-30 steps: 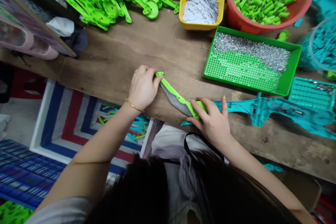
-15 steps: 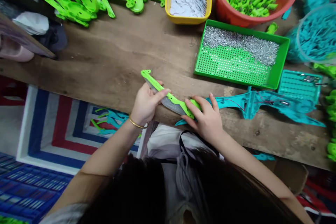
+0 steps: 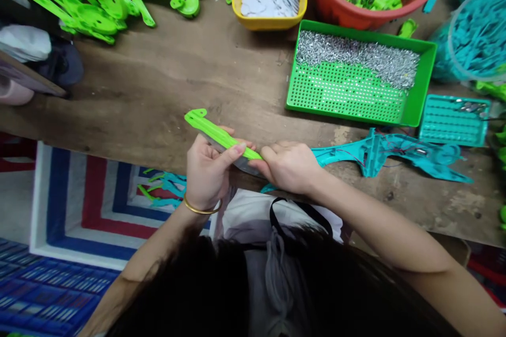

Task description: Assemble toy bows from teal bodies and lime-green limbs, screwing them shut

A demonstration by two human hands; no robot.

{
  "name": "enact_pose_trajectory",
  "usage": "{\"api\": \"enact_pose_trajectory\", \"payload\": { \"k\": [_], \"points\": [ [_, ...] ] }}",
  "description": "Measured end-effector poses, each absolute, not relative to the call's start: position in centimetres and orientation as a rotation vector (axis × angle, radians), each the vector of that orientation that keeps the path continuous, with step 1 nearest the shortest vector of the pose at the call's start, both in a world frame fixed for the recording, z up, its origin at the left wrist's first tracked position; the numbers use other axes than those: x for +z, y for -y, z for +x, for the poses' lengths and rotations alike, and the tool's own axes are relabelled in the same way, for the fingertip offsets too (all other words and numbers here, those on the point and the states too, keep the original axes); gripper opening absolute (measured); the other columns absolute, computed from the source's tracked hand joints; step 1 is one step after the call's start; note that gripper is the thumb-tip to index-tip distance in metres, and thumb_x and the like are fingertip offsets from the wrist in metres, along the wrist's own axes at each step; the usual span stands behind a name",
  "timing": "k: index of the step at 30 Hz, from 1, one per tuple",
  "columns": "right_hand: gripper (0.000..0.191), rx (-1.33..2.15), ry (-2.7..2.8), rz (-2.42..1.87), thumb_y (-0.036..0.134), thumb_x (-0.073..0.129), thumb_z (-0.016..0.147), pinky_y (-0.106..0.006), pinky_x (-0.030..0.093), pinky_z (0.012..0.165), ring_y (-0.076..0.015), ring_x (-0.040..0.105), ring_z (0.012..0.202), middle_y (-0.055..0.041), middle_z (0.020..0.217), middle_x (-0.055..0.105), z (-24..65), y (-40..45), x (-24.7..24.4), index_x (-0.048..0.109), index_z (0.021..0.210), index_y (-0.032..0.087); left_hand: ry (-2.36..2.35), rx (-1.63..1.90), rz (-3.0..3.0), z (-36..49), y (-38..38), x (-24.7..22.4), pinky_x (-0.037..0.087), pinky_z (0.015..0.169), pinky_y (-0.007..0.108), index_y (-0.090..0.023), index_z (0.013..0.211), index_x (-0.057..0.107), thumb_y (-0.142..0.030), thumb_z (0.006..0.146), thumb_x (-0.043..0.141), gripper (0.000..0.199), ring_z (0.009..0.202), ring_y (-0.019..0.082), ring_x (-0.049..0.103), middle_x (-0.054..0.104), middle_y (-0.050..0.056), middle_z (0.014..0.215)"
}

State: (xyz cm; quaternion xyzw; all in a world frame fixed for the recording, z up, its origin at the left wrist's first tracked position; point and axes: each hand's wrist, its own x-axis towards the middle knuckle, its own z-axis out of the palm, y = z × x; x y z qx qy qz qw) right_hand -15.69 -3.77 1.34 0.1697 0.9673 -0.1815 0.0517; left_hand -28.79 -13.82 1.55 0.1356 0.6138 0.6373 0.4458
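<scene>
Both hands grip a long green plastic part (image 3: 221, 136) with a grey, blade-like strip along its lower edge. My left hand (image 3: 207, 171) is closed around its middle, thumb pressed on top; a gold bangle is on that wrist. My right hand (image 3: 292, 166) is wrapped in a fist around the other end, hiding it. The part's hooked tip (image 3: 196, 114) sticks out free at upper left. Just right of my right hand, a turquoise plastic toy half (image 3: 367, 154) with thin wires lies on the wooden table (image 3: 166, 73).
A green tray (image 3: 340, 110) holds small metal pins or screws. Behind it stand a yellow bin (image 3: 269, 22) of white pieces and a red tub (image 3: 351, 13) of green parts. A turquoise basket (image 3: 453, 129) sits at right. Green parts (image 3: 103, 5) are heaped at upper left; a striped box (image 3: 95, 221) is below.
My right hand has gone from loose, spread fingers to a fist around the part's end. The part and my left hand have shifted a little left in view.
</scene>
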Motion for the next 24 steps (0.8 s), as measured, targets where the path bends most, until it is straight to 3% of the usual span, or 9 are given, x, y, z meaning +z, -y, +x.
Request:
{"api": "enact_pose_trajectory", "payload": {
  "k": [5, 9, 13, 18, 21, 24],
  "points": [
    [0.058, -0.591, -2.955, 0.504, 0.052, 0.026, 0.100, -0.031, 0.031, 0.062, -0.0198, 0.065, 0.074, -0.0127, 0.079, 0.073, -15.1, 3.6, 1.1, 0.068, 0.086, 0.013, -1.454, 1.491, 0.365, -30.4, 14.1, 2.2, 0.061, 0.075, 0.037, -0.023, 0.101, 0.051, -0.033, 0.069, 0.083, 0.047, 0.080, 0.021, 0.073, 0.074, 0.000, 0.080],
    [0.058, -0.639, -2.897, 0.501, 0.053, 0.027, 0.099, -0.032, 0.034, 0.066, -0.0219, 0.065, 0.078, -0.0146, 0.083, 0.073, -15.3, 3.6, 2.6, 0.067, 0.087, 0.013, -1.588, 1.578, 0.443, -32.7, 14.6, 3.4, 0.058, 0.072, 0.030, -0.020, 0.090, 0.063, -0.038, 0.072, 0.081, 0.031, 0.078, 0.016, 0.071, 0.072, 0.002, 0.081],
    [0.043, -1.115, -2.769, 0.589, 0.050, 0.042, 0.097, -0.029, 0.038, 0.072, -0.0188, 0.063, 0.087, -0.0112, 0.101, 0.072, -17.7, 3.9, 4.9, 0.063, 0.107, 0.014, -1.722, 1.679, 0.559, -32.7, 14.9, 3.9, 0.056, 0.069, 0.028, -0.021, 0.083, 0.070, -0.033, 0.071, 0.083, 0.022, 0.071, 0.014, 0.068, 0.071, -0.001, 0.079],
    [0.027, -1.636, -2.569, 0.682, 0.038, 0.053, 0.094, -0.023, 0.034, 0.066, -0.0115, 0.058, 0.077, -0.0018, 0.087, 0.069, -20.1, 4.2, 5.4, 0.064, 0.097, 0.014, -1.808, 1.704, 0.623, -31.8, 15.0, 4.2, 0.055, 0.067, 0.031, -0.024, 0.081, 0.070, -0.034, 0.073, 0.081, 0.017, 0.069, 0.015, 0.067, 0.068, -0.003, 0.076],
    [0.032, -1.553, -2.606, 0.620, 0.042, 0.051, 0.095, -0.024, 0.037, 0.070, -0.0137, 0.061, 0.083, -0.0049, 0.096, 0.071, -19.3, 3.5, 5.5, 0.065, 0.105, 0.015, -1.814, 1.667, 0.665, -32.7, 15.1, 4.7, 0.055, 0.069, 0.031, -0.024, 0.082, 0.070, -0.033, 0.074, 0.081, 0.017, 0.070, 0.014, 0.067, 0.068, -0.003, 0.076],
    [0.038, -1.221, -2.622, 0.532, 0.047, 0.053, 0.093, -0.028, 0.039, 0.073, -0.0195, 0.064, 0.088, -0.0099, 0.100, 0.073, -17.3, 2.6, 6.0, 0.065, 0.111, 0.015, -1.720, 1.718, 0.692, -33.5, 15.2, 4.7, 0.057, 0.072, 0.030, -0.023, 0.085, 0.071, -0.031, 0.073, 0.083, 0.019, 0.074, 0.014, 0.068, 0.070, -0.003, 0.080]
  ]
}}
